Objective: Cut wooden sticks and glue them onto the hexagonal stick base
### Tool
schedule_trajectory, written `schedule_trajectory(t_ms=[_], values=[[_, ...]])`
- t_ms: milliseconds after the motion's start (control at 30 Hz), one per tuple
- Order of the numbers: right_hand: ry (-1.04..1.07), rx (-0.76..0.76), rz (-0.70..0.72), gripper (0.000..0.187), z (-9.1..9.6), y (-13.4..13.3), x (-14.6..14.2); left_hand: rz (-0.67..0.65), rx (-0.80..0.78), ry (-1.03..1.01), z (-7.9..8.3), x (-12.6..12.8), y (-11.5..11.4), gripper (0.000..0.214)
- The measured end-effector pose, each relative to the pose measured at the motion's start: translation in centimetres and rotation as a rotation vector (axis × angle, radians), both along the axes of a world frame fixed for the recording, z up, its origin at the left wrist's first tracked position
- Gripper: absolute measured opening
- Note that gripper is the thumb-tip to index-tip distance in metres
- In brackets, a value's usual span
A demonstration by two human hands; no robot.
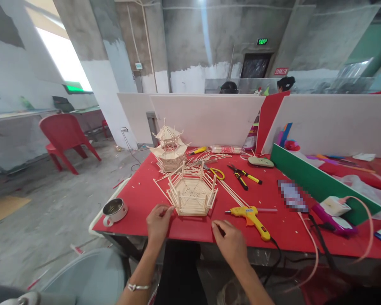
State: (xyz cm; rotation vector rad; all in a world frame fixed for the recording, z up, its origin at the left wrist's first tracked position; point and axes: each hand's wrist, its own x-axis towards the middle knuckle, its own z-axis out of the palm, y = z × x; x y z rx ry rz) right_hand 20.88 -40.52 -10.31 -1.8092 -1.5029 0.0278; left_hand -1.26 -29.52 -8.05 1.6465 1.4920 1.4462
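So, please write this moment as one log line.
left hand: at stick frame edge | right hand: on table, near glue gun

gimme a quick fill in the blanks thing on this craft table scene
1. The glue gun lying by the right hand is ___.
2. The metal cup stands to the ___ of the left hand.
3. The left hand's fingers touch a stick frame with ___ sides.
4. The table top is ___.
Missing words: yellow; left; six; red.
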Motion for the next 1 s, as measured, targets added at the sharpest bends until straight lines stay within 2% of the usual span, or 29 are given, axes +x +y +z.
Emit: schedule_trajectory(t_ms=[133, 300, 400, 567, 767, 867, 1000], values=[[0.162, -0.002, 0.037, 0.028, 2.7, 1.0, 2.6, -0.071, 0.011, 0.043, 0.0, 0.1, 0.2, 0.019], [0.273, -0.045, 0.042, 0.033, 6.2, 4.1, 5.9, -0.136, 0.085, 0.121, -0.5, -0.2, -0.2, 0.019], [0.327, -0.107, 0.067, 0.035, 7.4, 6.6, 7.3, -0.166, 0.147, 0.179, -0.9, -0.4, -0.5, 0.018], [0.274, -0.178, 0.135, 0.032, 8.6, 11.9, 9.0, -0.078, 0.196, 0.261, -1.5, -0.3, -0.3, 0.026], [0.026, -0.266, 0.290, 0.033, 8.9, 20.2, 11.4, -0.029, 0.262, 0.283, -1.9, -0.2, 0.1, 0.027], [-0.041, -0.309, 0.325, 0.025, 7.9, 24.5, 12.0, -0.059, 0.300, 0.307, -2.3, -0.4, 0.4, 0.026], [-0.133, -0.366, 0.394, 0.019, 6.5, 29.1, 11.3, -0.112, 0.335, 0.354, -3.2, -1.0, 0.8, 0.026]])
